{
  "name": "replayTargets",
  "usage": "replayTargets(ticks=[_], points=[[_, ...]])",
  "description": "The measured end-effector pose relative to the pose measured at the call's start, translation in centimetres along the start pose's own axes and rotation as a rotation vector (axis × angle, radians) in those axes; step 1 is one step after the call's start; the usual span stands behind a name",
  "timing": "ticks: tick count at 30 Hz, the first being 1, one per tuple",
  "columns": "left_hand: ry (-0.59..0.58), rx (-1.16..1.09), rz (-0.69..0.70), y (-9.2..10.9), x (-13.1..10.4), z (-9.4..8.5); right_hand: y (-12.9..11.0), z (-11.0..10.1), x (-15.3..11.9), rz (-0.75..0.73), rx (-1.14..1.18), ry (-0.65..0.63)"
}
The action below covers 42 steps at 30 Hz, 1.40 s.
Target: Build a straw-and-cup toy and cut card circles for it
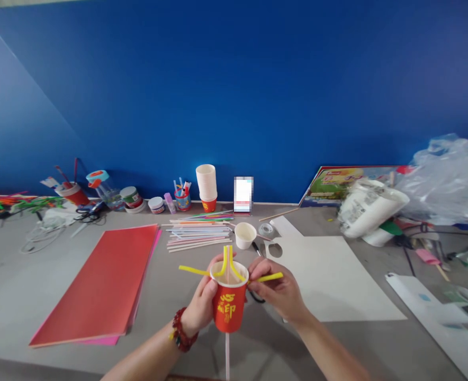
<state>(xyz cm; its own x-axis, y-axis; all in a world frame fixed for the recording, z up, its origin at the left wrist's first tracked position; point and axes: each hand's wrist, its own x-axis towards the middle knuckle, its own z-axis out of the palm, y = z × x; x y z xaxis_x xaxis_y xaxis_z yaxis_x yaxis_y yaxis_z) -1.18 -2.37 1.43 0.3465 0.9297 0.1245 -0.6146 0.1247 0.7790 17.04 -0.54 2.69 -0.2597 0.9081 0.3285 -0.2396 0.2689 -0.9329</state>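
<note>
My left hand (205,296) is closed around the left side of a red paper cup (230,309) with yellow characters and a white rim. Two bent yellow straw-like strips (194,270) stand up together inside the cup, and their outer ends stick out left and right near the rim. Between them rises a pale stick, and a pale pinkish stick (227,354) comes out below the cup's base. At the right of the rim, my right hand (277,286) pinches the right yellow strip where it leaves the cup. Part of a black-handled tool (258,298) shows behind this hand.
Red paper sheets (99,286) lie left, white cardboard (337,280) with a cut hole right. Behind are several straws (198,233), a small white cup (245,235), tape (266,229), stacked paper cups (207,182) and a phone (243,196). Plastic bags (448,180) sit far right.
</note>
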Motion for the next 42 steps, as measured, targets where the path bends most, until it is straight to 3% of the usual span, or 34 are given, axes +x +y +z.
replayTargets(ticks=[5,14,19,24,28,32,36,42], points=[[-0.082,0.022,-0.009,-0.1,-0.2,-0.4,-0.3,0.0,0.1,-0.038,-0.087,-0.018],[-0.033,0.003,0.007,0.3,-0.2,0.0,-0.2,-0.6,-0.2,-0.001,-0.037,-0.085],[-0.099,0.023,-0.018,0.2,-0.2,-0.4,-0.1,-0.6,-0.3,-0.063,-0.083,-0.059],[-0.126,0.010,-0.043,-0.1,-0.4,-0.7,-0.5,-2.1,0.3,0.013,0.081,-0.269],[-0.161,0.019,-0.075,-0.1,-0.5,-0.7,-1.1,-3.1,1.7,0.057,0.075,-0.123],[-0.183,0.076,-0.102,-0.3,-0.6,-0.8,-2.5,-2.3,3.2,0.179,-0.067,-0.214],[-0.170,0.078,-0.079,-0.6,-0.5,-0.9,-3.7,-0.8,4.2,0.181,-0.213,-0.309],[-0.189,0.079,-0.081,-0.5,-0.6,-0.6,-4.1,0.0,4.3,0.239,-0.224,-0.343]])
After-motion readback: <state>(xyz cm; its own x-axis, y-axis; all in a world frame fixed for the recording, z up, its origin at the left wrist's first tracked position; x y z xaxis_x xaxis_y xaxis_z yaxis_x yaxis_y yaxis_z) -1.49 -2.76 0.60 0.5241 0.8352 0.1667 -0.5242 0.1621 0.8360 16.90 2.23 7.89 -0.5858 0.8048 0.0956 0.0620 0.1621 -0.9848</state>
